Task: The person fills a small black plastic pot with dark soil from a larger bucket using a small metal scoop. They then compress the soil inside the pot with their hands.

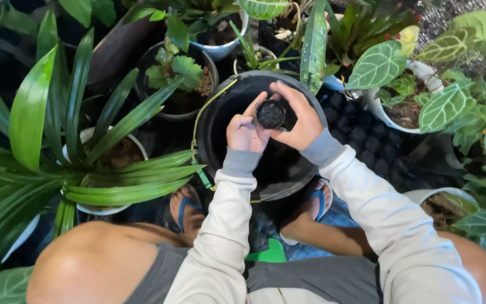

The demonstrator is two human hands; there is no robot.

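Left hand (245, 133): wraps the near side of a small black pot (270, 114) filled with dark soil.
Right hand (298, 117): clasps the far side of the same pot.
Below the hands: large black bucket (288, 174), held between the person's sandalled feet.
Around: potted leafy plants on all sides.

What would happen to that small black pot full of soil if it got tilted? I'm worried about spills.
The small black pot looks filled to the rim with dark soil, so tilting would probably shed crumbs into the large black bucket beneath. It seems light: left hand and right hand hold it by fingertips. Being round, it may roll if dropped.
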